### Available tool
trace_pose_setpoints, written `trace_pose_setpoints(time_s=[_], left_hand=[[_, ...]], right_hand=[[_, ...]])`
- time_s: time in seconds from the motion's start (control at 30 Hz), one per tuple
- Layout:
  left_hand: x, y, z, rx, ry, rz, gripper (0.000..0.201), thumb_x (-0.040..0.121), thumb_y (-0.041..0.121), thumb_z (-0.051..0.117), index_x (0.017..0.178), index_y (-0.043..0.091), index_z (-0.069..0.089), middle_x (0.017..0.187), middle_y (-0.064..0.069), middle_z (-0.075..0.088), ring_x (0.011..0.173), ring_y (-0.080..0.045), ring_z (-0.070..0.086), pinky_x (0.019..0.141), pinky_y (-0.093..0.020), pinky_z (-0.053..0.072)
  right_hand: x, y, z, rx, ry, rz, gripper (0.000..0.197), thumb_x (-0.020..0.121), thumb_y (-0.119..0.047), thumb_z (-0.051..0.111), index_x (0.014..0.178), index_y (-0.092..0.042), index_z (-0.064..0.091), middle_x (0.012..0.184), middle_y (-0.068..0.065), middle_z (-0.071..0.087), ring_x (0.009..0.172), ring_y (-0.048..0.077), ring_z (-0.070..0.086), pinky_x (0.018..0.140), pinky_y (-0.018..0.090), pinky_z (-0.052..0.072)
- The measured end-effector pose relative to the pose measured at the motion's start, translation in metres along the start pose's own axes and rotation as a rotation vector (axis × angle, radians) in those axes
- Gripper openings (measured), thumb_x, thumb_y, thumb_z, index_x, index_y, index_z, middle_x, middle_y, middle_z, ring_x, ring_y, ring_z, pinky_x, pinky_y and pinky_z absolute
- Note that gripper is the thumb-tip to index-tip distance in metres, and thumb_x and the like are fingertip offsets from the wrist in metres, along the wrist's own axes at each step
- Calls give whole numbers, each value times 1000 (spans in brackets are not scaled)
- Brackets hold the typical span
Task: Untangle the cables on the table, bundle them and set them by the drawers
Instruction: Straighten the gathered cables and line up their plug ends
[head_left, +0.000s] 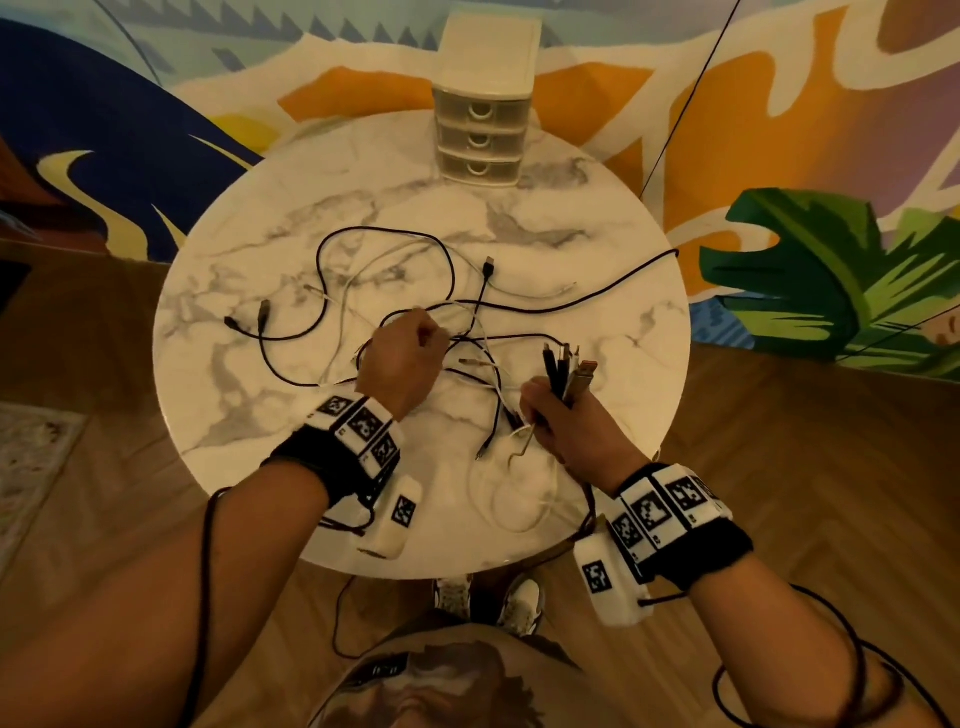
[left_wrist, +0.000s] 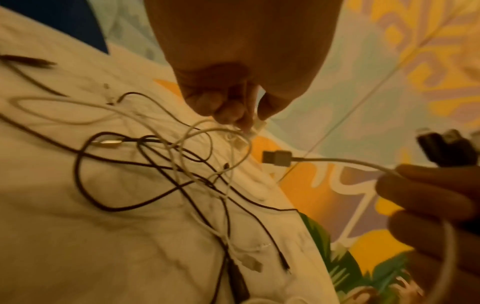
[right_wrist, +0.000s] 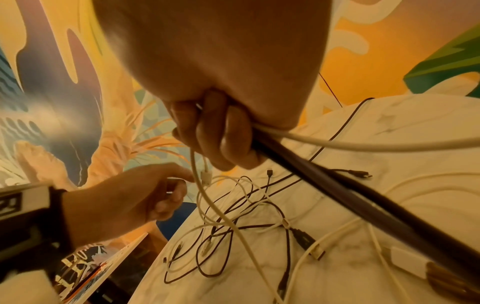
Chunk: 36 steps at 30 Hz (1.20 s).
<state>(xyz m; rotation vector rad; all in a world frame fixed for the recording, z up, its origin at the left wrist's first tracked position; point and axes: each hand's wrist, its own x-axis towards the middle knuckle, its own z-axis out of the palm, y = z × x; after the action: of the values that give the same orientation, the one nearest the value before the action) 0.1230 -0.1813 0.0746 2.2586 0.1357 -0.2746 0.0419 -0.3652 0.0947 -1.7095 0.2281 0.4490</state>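
Observation:
A tangle of black and white cables (head_left: 467, 332) sprawls over the middle of the round marble table (head_left: 234, 431). My left hand (head_left: 415, 338) hovers over the tangle and pinches the plug end of a white cable (left_wrist: 255, 127) between thumb and fingertips. My right hand (head_left: 550, 410) grips a bunch of cable ends, their plugs (head_left: 569, 364) sticking up out of the fist. In the right wrist view my fingers (right_wrist: 215, 135) curl round black and white cables (right_wrist: 298, 148). The small white drawer unit (head_left: 483, 124) stands at the table's far edge.
Loose plugs lie at the table's left (head_left: 262, 314) and centre back (head_left: 488, 267). One black cable (head_left: 670, 254) runs off the right rim. White loops (head_left: 519, 499) lie near the front edge. A painted wall and wooden floor surround the table.

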Motion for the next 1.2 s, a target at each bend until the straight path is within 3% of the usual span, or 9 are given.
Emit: trace_pose_setpoints(time_s=[0.1, 0.17, 0.3, 0.47, 0.6, 0.7, 0.97, 1.1, 1.2], left_hand=[[-12, 26, 8, -331, -360, -327, 47, 92, 49, 45, 76, 9, 64, 57, -7, 63, 39, -14, 41, 41, -20, 28], [-14, 38, 11, -565, -397, -362, 33, 93, 39, 49, 82, 10, 61, 68, -8, 67, 42, -13, 37, 36, -15, 21], [-17, 57, 11, -654, -407, -177, 17, 94, 20, 52, 82, 9, 58, 74, -11, 65, 43, -13, 36, 36, -16, 20], [-29, 67, 11, -511, -341, 83, 8, 90, 13, 57, 87, 11, 65, 74, -4, 65, 55, -11, 47, 44, -20, 35], [-44, 79, 18, -344, -358, 303, 10, 90, 10, 58, 92, 6, 67, 75, -1, 66, 60, 3, 55, 56, -9, 40], [-50, 85, 22, -185, -352, 415, 11, 89, 13, 59, 92, 17, 68, 78, 13, 66, 69, 9, 56, 65, -4, 38], [-61, 98, 23, -177, -373, 495, 11, 90, 17, 59, 94, 19, 69, 87, 12, 68, 75, 10, 57, 70, -7, 41], [-57, 96, 26, -289, -226, 465, 13, 89, 17, 59, 101, 20, 66, 94, 10, 63, 76, 1, 55, 66, -8, 39], [-54, 84, 29, -328, -363, 315, 20, 89, 13, 59, 108, 20, 62, 101, 2, 64, 68, -4, 57, 57, -9, 40]], right_hand=[[-8, -1, 0, 49, -29, 8, 37, 99, -20, 41, 63, -13, 40, 42, -12, 35, 38, 1, 29, 40, 12, 26], [-14, -1, 0, 43, -46, 23, 36, 100, -19, 40, 64, -11, 40, 39, -13, 37, 35, 1, 31, 39, 10, 26], [-21, 2, -1, 13, -68, 23, 37, 101, -20, 39, 65, -10, 46, 38, -13, 39, 35, 1, 33, 39, 9, 27], [-24, 4, -10, 128, -12, 30, 42, 101, -24, 36, 68, -8, 57, 42, -6, 34, 37, 5, 29, 39, 16, 23], [-27, -6, -16, 176, -35, 24, 44, 101, -25, 34, 70, -5, 57, 43, -1, 32, 33, 6, 26, 36, 18, 21], [-28, -14, -16, 123, -2, 19, 43, 101, -25, 36, 67, -6, 53, 38, -6, 37, 30, 4, 27, 34, 16, 22], [-30, -25, -20, -7, 137, -64, 42, 97, 0, 38, 61, -19, 48, 34, -12, 51, 28, 2, 42, 37, 9, 31], [-26, -15, -26, -9, 272, -98, 58, 99, -32, 39, 50, -7, 53, 36, -4, 48, 35, 3, 41, 55, 24, 30], [-28, -11, -37, 98, 372, -77, 62, 100, -36, 35, 58, 3, 60, 39, -9, 43, 41, 5, 36, 54, 24, 30]])
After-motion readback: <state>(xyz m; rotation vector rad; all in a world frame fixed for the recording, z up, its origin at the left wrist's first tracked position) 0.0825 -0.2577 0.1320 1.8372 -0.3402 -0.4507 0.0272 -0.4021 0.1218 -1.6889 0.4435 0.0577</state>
